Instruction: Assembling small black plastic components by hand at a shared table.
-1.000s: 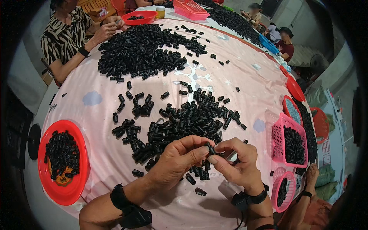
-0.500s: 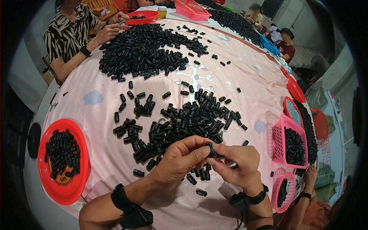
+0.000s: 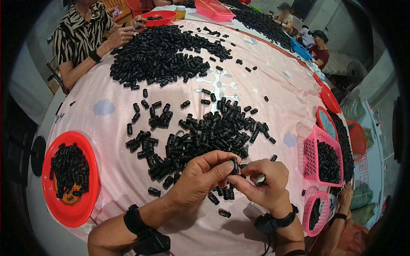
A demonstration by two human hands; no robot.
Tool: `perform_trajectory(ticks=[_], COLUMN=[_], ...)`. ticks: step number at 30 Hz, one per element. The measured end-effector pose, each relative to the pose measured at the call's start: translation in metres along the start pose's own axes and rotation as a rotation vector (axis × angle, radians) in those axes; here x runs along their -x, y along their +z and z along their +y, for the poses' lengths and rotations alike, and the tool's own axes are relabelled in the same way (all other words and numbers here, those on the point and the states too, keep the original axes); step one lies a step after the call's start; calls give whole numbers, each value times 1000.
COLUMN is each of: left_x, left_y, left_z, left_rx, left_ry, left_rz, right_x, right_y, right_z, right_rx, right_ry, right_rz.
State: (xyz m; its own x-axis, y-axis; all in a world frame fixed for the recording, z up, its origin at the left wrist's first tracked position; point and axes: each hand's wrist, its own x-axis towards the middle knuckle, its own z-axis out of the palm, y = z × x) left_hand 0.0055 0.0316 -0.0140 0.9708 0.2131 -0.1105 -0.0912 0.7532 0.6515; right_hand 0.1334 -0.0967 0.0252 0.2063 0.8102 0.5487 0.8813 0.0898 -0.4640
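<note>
Left fingers: I see my left hand (image 3: 205,175) with thumb and fingertips pinched together on a small black plastic piece (image 3: 234,165), holding it upright just above the tabletop.
Right fingers: my right hand (image 3: 262,184) is curled, its fingertips touching the left ones at the same black piece; a small silvery bit (image 3: 260,179) shows between thumb and forefinger, too small for me to tell what it is.
Held piece: it sits between both hands, at 6 o'clock of the near pile, lifted clear of the cloth.
Wrists: I see a dark band on each forearm, left (image 3: 143,232) and right (image 3: 273,222).
Near pile: a loose heap of black pieces (image 3: 205,132) lies at 12 o'clock from my hands, its lower edge touching them; a few strays lie under and just below my fingers.
Tabletop: round, covered in a pink cloth (image 3: 111,170) with pale cloud shapes.
Red tray: at 9 o'clock of my hands, well apart, a red round tray (image 3: 85,196) holds black pieces.
Pink baskets: at 3 o'clock a pink mesh basket (image 3: 309,158) holds black pieces; a smaller one (image 3: 308,213) sits at 4 o'clock.
Far pile: a bigger heap (image 3: 158,55) lies at 11 o'clock, far up the tabletop.
Other person: someone in a striped top (image 3: 79,36) works at that far heap, at 10 o'clock.
</note>
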Motion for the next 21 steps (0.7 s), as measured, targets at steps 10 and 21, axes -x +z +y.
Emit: perform_trajectory(ticks=[10,21], left_x=[-1,-1], left_y=[0,-2], left_z=[-1,-2], left_rx=[-26,-72], left_ry=[-12,-14], left_rz=[-52,-71], right_x=[1,4], right_y=[0,1], right_z=[7,12], right_rx=[-90,14], right_ry=[234,224], right_rz=[-179,-210])
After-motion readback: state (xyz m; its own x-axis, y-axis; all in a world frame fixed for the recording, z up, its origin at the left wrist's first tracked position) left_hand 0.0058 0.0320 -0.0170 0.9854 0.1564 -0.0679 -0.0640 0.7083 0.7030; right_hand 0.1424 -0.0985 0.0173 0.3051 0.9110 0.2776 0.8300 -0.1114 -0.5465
